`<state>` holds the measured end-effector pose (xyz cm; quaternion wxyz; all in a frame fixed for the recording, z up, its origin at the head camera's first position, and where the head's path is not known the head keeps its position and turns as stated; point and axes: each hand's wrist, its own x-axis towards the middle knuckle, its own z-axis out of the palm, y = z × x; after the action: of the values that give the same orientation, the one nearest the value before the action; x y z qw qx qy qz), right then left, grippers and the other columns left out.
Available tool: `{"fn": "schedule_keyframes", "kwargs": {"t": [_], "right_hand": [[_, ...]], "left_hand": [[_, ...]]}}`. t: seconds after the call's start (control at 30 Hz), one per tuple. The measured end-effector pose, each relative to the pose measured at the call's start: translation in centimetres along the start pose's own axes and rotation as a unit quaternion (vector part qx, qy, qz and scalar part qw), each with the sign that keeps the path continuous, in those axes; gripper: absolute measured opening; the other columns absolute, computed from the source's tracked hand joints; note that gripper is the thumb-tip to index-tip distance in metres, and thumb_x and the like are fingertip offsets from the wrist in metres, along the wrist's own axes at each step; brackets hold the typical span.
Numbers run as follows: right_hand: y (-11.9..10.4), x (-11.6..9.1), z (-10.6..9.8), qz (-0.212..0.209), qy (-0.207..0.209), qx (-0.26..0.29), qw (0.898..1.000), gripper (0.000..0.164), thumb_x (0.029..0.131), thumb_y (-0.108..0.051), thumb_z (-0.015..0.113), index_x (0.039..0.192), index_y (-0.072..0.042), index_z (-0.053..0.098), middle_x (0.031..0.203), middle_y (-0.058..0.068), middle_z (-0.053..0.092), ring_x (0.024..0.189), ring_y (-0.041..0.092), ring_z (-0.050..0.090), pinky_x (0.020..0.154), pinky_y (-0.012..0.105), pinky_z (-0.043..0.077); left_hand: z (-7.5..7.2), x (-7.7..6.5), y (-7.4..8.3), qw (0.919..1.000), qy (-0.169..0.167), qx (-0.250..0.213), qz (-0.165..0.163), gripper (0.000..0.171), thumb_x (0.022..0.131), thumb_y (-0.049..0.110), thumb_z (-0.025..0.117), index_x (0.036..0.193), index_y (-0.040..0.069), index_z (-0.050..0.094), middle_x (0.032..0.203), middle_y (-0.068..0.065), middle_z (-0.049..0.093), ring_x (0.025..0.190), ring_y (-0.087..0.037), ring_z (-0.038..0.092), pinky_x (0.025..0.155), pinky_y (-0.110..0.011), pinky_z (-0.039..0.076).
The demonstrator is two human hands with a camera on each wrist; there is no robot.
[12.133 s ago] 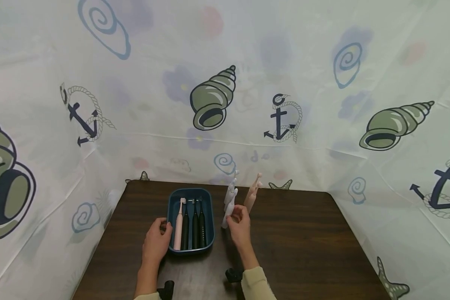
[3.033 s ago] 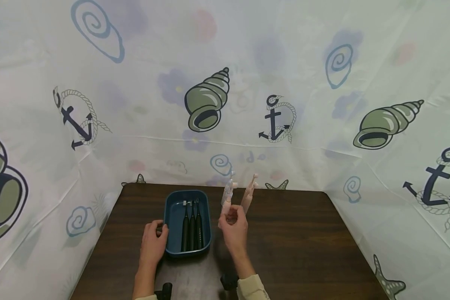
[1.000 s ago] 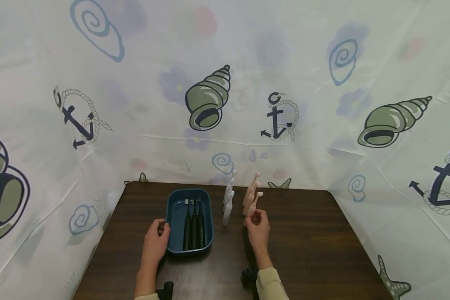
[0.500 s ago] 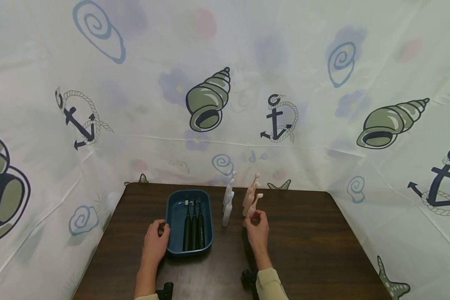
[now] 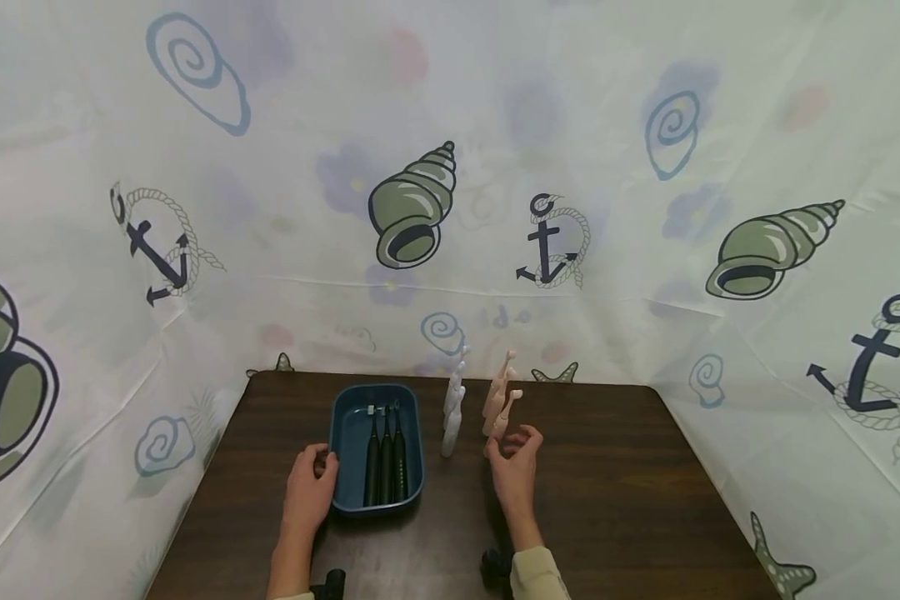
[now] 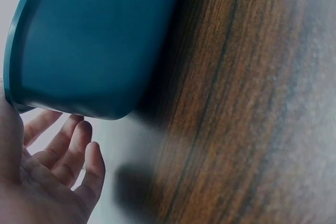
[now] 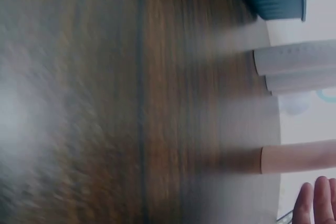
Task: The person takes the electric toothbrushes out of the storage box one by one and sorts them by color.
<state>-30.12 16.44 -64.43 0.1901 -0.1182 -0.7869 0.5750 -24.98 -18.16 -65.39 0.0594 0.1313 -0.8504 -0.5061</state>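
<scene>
In the head view, a blue rectangular tray [image 5: 353,471] stands on a dark wood-grain table [image 5: 615,483]. It holds three black electric toothbrushes [image 5: 386,467], lying side by side with their heads toward the far end and bare floor to their left. The person's left hand [image 5: 310,487] rests loosely curved against the tray's left side. Right of the tray, white electric toothbrushes [image 5: 452,432] stand upright in a close front-to-back row, too overlapped to count surely. Beyond them is a row of pink electric toothbrushes [image 5: 503,417], three heads showing. The right hand [image 5: 515,471] is beside the nearest pink one, thumb and forefinger spread apart. The standing brushes look top-heavy on narrow bases; a brush of the thumb could topple the front one into those behind.

In the left wrist view, the relaxed fingers lie along the tray's outer wall, and its inside is hidden. A careless push there might slide the tray toward the white row.

In the right wrist view, a pink handle and two white handles stand on end, the tray's corner past them. The fingertips are near the pink handle, with a gap between; the thumb is out of sight.
</scene>
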Motion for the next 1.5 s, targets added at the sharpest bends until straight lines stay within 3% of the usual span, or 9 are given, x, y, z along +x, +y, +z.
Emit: {"fn": "schedule_keyframes", "kwargs": {"t": [0.23, 0.37, 0.57, 0.73, 0.83, 0.93, 1.07, 1.3, 1.5], "right_hand": [[-1.6, -3.1, 1.4, -0.065, 0.006, 0.055, 0.996, 0.023, 0.100, -0.009, 0.074, 0.110, -0.007, 0.053, 0.087, 0.006, 0.057, 0.071, 0.011, 0.054, 0.061, 0.025, 0.045], [-3.1, -5.2, 2.9, -0.123, -0.060, 0.058, 0.989, 0.012, 0.100, -0.006, 0.072, 0.100, -0.010, 0.061, 0.079, -0.001, 0.059, 0.066, 0.006, 0.053, 0.059, 0.023, 0.046], [-5.7, -7.5, 5.4, -0.149, -0.198, -0.036, 0.968, 0.007, 0.102, -0.019, 0.072, 0.107, -0.018, 0.069, 0.084, -0.012, 0.065, 0.072, -0.001, 0.057, 0.067, 0.022, 0.050], [-6.8, -8.7, 7.8, -0.182, -0.276, -0.185, 0.925, 0.022, 0.103, -0.035, 0.071, 0.122, -0.023, 0.072, 0.091, -0.019, 0.065, 0.076, -0.004, 0.058, 0.069, 0.025, 0.049], [-7.4, -8.8, 9.3, -0.208, -0.267, -0.291, 0.895, 0.029, 0.102, -0.038, 0.072, 0.125, -0.021, 0.072, 0.099, -0.012, 0.069, 0.079, 0.005, 0.065, 0.069, 0.033, 0.054], [-8.2, -8.8, 10.5, -0.228, -0.247, -0.404, 0.851, 0.032, 0.101, -0.041, 0.072, 0.124, -0.018, 0.073, 0.106, -0.003, 0.071, 0.083, 0.016, 0.071, 0.069, 0.040, 0.058], [-9.0, -9.0, 11.4, -0.247, -0.229, -0.490, 0.804, 0.029, 0.099, -0.039, 0.073, 0.115, -0.015, 0.076, 0.100, 0.002, 0.070, 0.079, 0.019, 0.070, 0.066, 0.041, 0.058], [-9.2, -8.8, 12.2, -0.238, -0.218, -0.516, 0.793, 0.029, 0.098, -0.033, 0.077, 0.116, -0.011, 0.074, 0.096, 0.005, 0.067, 0.070, 0.022, 0.067, 0.061, 0.040, 0.056], [-10.0, -8.4, 12.9, -0.186, -0.237, -0.530, 0.793, 0.025, 0.104, -0.020, 0.069, 0.123, -0.005, 0.073, 0.100, 0.010, 0.070, 0.083, 0.027, 0.073, 0.070, 0.043, 0.060]], "left_hand": [[-0.2, 0.1, -0.1, 1.0000, -0.001, -0.001, 0.000, 0.048, 0.114, 0.037, 0.048, 0.148, 0.004, 0.055, 0.138, -0.020, 0.059, 0.119, -0.032, 0.063, 0.092, -0.046, 0.051], [-0.2, 0.2, -0.3, 1.0000, -0.002, 0.007, -0.005, 0.047, 0.113, 0.036, 0.049, 0.148, 0.004, 0.055, 0.138, -0.019, 0.060, 0.119, -0.032, 0.063, 0.092, -0.045, 0.051], [0.0, 0.4, -0.4, 0.9996, -0.015, 0.020, -0.017, 0.048, 0.113, 0.036, 0.049, 0.149, 0.005, 0.053, 0.138, -0.018, 0.060, 0.118, -0.030, 0.063, 0.088, -0.044, 0.051], [0.0, 0.2, -0.1, 0.9993, -0.014, 0.025, -0.025, 0.047, 0.112, 0.036, 0.049, 0.149, 0.007, 0.054, 0.139, -0.017, 0.060, 0.118, -0.030, 0.062, 0.088, -0.048, 0.050], [0.0, 0.1, 0.2, 0.9992, -0.012, 0.023, -0.030, 0.046, 0.112, 0.036, 0.049, 0.148, 0.007, 0.054, 0.139, -0.017, 0.060, 0.119, -0.031, 0.062, 0.090, -0.050, 0.049], [0.0, 0.2, 0.3, 0.9992, -0.009, 0.022, -0.032, 0.046, 0.112, 0.035, 0.049, 0.148, 0.008, 0.054, 0.139, -0.018, 0.059, 0.119, -0.031, 0.062, 0.090, -0.050, 0.049], [0.1, 0.3, 0.2, 0.9994, -0.006, 0.025, -0.025, 0.045, 0.112, 0.035, 0.050, 0.147, 0.007, 0.055, 0.138, -0.018, 0.061, 0.117, -0.030, 0.063, 0.089, -0.046, 0.049], [0.1, 0.3, -0.1, 0.9997, -0.010, 0.020, -0.013, 0.046, 0.112, 0.035, 0.050, 0.147, 0.006, 0.055, 0.137, -0.017, 0.062, 0.116, -0.029, 0.064, 0.086, -0.042, 0.051], [0.1, 0.2, -0.1, 0.9998, -0.005, 0.018, -0.012, 0.046, 0.112, 0.036, 0.051, 0.148, 0.007, 0.055, 0.137, -0.016, 0.063, 0.116, -0.030, 0.064, 0.086, -0.041, 0.051]]}}
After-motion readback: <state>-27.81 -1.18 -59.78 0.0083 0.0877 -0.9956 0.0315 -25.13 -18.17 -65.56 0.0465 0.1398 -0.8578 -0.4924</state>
